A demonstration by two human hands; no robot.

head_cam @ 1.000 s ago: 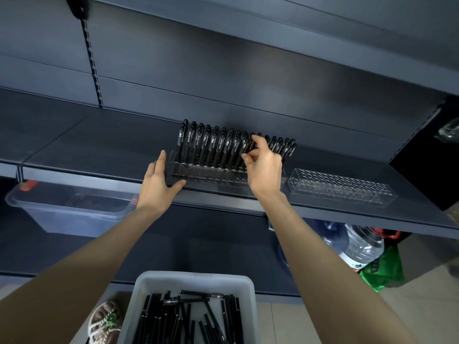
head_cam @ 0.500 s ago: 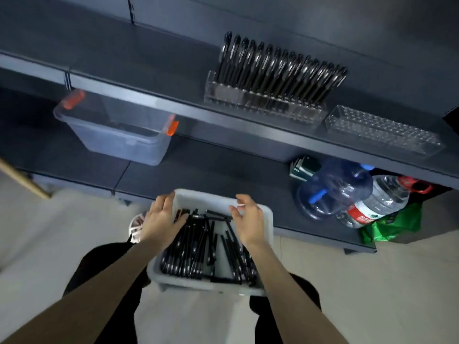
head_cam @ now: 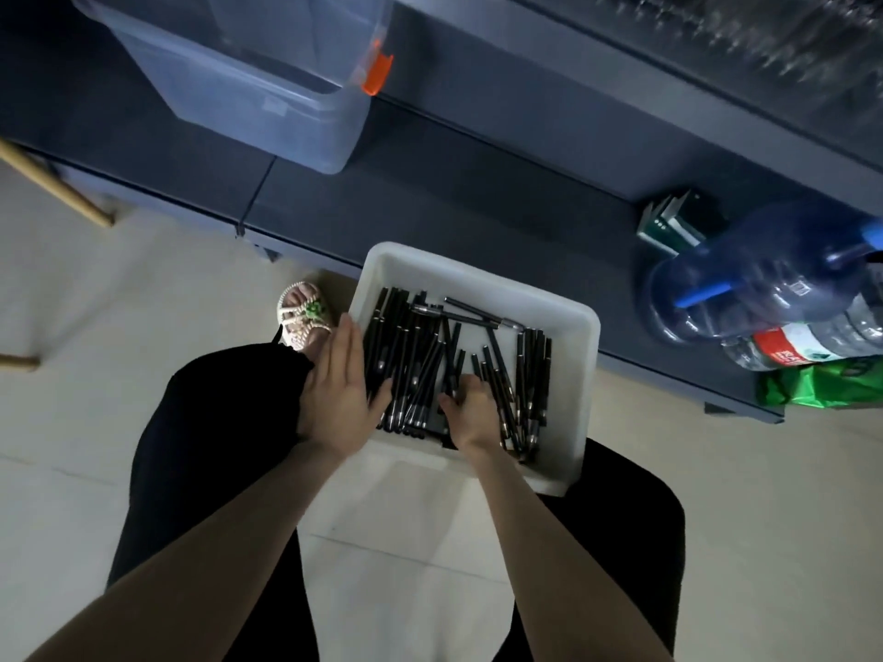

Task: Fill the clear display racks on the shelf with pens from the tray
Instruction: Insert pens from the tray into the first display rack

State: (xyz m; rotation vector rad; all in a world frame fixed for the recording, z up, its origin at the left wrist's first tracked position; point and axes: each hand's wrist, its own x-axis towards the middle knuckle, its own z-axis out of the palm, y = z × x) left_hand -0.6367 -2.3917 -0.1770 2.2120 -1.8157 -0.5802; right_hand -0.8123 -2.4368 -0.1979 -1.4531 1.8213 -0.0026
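R hand (head_cam: pixel 470 403) is knuckles-up in the tray, fingers curled down into the pile. Tips are hidden under the knuckles, so can't tell if they've closed on any pens (head_cam: pixel 415 355) yet. Thumb sticks out to the side, lying on the barrels. L hand (head_cam: pixel 341 382) is flat, fingers (head_cam: pixel 346 341) straight along the tray's left rim and gripping nothing. Its thumb is spread across onto the nearest pens.

The pens are all in the white tray (head_cam: pixel 585 355). Most lie lengthways in two loose bundles, with a few crossed over the top at the far end. They're slim black sticks w/ silver tips: light, stiff and smooth, so I reckon they'll roll and slide out of a loose fist. Best to take a small bunch round the mid-barrels, all pointing the same way, and squeeze firm. Grab too many and they'll fan out. I doubt they're fragile, but a drop means chasing them over the floor.

The tray looks perched on my knees, black trousers either side, near edge over my R leg. It's a wobbly base, hence the L hand steadying it, I'd say.

Further out, my sandalled foot (head_cam: pixel 306 317) pokes out by the tray's far left corner, on a pale tiled floor (head_cam: pixel 143 327). Ahead is the dark low shelf (head_cam: pixel 478 198), with a clear storage bin (head_cam: pixel 267 88) w/ an orange clip sitting on it at the left. On the right there's a big blue water bottle (head_cam: pixel 745 279), a smaller red-label bottle (head_cam: pixel 802 346) and a green bag (head_cam: pixel 822 384). Up top R the clear rack (head_cam: pixel 745 40) is just a blur on the higher shelf, so I can't read how full it is.
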